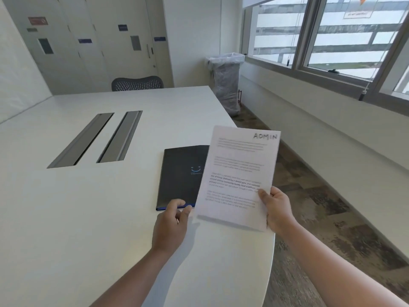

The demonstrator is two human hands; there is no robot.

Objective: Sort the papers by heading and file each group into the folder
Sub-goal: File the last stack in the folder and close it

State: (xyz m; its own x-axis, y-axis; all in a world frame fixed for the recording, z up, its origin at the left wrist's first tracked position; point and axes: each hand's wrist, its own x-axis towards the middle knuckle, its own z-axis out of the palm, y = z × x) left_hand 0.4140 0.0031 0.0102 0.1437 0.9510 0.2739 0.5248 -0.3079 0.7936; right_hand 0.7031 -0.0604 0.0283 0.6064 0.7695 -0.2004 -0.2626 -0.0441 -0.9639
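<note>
A black folder point(180, 173) with a small blue smile logo lies closed on the white table point(88, 207), near its right edge. My left hand point(172, 222) pinches the folder's near edge with thumb and fingertips. My right hand point(277, 209) grips the lower right corner of a stack of white papers point(238, 173), held up above the table's edge. The top sheet has "ADMIN" handwritten at its upper right and several blocks of printed text. The stack covers the folder's right side.
Two long metal cable slots point(97, 138) are set into the table's middle. A mesh office chair point(137, 83) stands at the far end. A lined waste bin point(225, 83) sits by the window wall on the right, above patterned carpet point(321, 207).
</note>
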